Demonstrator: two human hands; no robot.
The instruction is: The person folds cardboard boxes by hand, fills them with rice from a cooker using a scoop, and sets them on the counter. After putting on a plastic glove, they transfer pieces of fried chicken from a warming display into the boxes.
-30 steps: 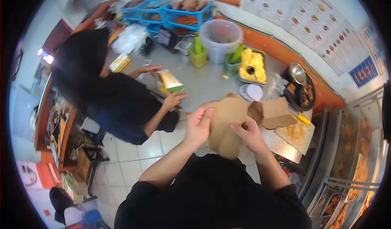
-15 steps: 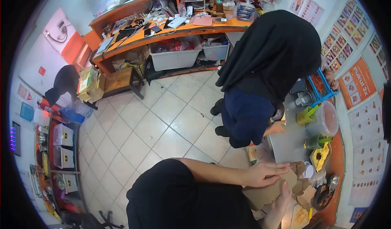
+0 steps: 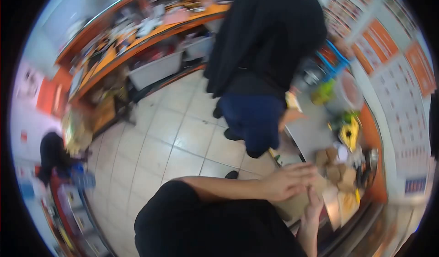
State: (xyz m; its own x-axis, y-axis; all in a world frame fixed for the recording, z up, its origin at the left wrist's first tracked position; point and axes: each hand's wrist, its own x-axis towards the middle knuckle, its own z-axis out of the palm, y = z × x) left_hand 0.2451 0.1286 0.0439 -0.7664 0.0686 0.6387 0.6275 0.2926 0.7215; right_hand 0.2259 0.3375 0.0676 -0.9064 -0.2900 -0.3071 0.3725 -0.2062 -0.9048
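A brown cardboard box (image 3: 286,207) is held between my two hands in front of my body, partly covered by my arm and blurred. My left hand (image 3: 289,181) lies across its far edge with the fingers nearly straight and together. At the right edge my right hand (image 3: 313,207) grips the box, fingertips close to those of my left hand. Just beyond, food on pale paper (image 3: 347,203) lies on the counter, next to several crumpled brown paper pieces (image 3: 340,174).
A co-worker in a dark head covering (image 3: 270,42) stands ahead at the metal counter (image 3: 299,140). On it are a clear tub (image 3: 348,91), a yellow container (image 3: 350,136) and a blue rack (image 3: 336,63). Another person (image 3: 52,152) bends at the far left. A cluttered desk (image 3: 151,33) stands behind.
The view has swung right and blurred, shifting the room leftward. My hands remain on the cardboard box, their fingertips now closer together. The co-worker still stands at the counter.
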